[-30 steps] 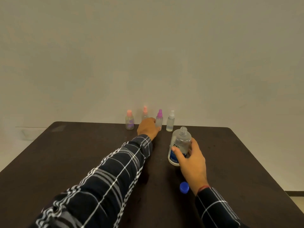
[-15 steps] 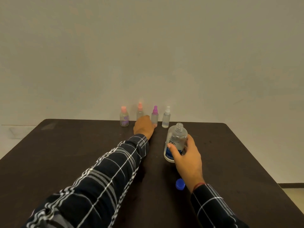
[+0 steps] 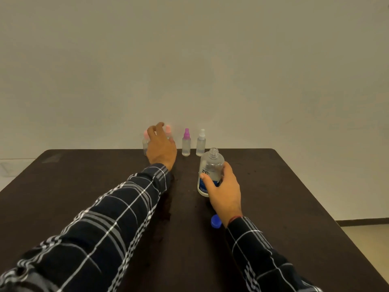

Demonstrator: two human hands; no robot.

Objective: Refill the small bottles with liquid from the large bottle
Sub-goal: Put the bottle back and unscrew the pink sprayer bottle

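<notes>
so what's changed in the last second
The left hand moved left, from beside the purple-capped bottle to the two pink-capped bottles; whether it grips one is hidden. The right hand holds the large bottle as before, and the blue cap lies where it was.

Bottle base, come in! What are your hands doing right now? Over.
Left hand at the two pink-capped small bottles, grip unclear. Right hand holds the large bottle, uncapped. Blue cap lies by the right wrist.

Dark brown table [image 3: 294, 197] against plain beige wall [image 3: 189, 60]; pale floor [image 3: 366, 239].
</notes>
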